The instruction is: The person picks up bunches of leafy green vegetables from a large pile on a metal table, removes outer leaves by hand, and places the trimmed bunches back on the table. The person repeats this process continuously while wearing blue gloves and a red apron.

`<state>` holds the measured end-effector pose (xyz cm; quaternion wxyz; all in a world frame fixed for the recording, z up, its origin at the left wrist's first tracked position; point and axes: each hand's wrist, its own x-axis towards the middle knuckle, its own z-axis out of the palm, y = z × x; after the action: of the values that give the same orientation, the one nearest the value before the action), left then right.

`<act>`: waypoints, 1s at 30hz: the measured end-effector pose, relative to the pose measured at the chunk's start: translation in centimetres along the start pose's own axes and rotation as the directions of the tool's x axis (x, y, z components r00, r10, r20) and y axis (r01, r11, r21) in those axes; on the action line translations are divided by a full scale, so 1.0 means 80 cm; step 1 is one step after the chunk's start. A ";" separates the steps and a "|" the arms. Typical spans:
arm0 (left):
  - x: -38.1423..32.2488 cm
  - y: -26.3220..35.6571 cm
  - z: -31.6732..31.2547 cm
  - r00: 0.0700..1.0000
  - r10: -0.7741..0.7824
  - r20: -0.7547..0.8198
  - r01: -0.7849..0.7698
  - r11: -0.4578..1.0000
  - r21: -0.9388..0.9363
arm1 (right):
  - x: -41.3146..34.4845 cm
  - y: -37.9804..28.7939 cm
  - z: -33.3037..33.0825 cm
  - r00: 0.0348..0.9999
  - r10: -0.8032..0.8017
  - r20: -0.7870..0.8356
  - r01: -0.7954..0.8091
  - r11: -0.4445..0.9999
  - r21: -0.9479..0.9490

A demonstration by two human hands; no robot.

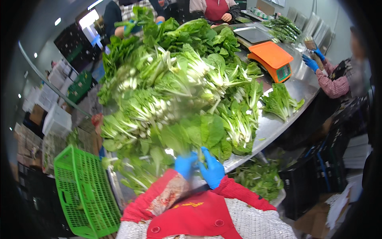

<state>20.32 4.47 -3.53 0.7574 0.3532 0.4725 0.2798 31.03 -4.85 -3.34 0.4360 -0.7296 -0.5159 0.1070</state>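
Note:
Both my hands wear blue gloves and meet low in the middle, just above the table's near edge. My left hand (pixel 184 166) is motion-blurred, so its grip is not clear. The fingers of my right hand (pixel 212 171) curl at the stem end of some leafy greens (pixel 206 131), whose broad leaves point away from me. Beyond them rises a large heap of leafy greens (pixel 155 110) with pale stems, roots and stem ends turned various ways. Right of my hands lies a bunch with white stems (pixel 240 125).
On the metal table (pixel 276 127) are an orange scale (pixel 271 56), a separate bunch (pixel 280 101) and bagged greens (pixel 283 28). A green plastic crate (pixel 86 191) stands left; a container of loose leaves (pixel 256 179) sits below the edge. A co-worker's gloved hands (pixel 312 61) hold something at right; others stand opposite.

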 end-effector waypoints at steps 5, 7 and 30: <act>-0.040 0.028 0.010 0.997 0.069 0.021 -0.066 0.991 -0.114 | 0.010 -0.030 -0.024 0.992 -0.082 -0.097 0.097 0.982 0.165; -0.070 0.047 0.018 0.960 0.267 0.079 -0.259 0.960 -0.105 | 0.011 -0.048 -0.040 0.992 -0.103 -0.069 0.115 0.972 0.206; -0.103 -0.002 -0.116 0.975 -0.038 0.218 0.146 0.850 -0.506 | 0.014 -0.088 0.049 0.849 0.156 0.504 -0.088 0.984 -0.155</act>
<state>8.62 0.65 -2.22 0.8805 0.1392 0.3177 0.3231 24.49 -1.21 -0.11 0.2279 -0.7318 -0.5718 0.2927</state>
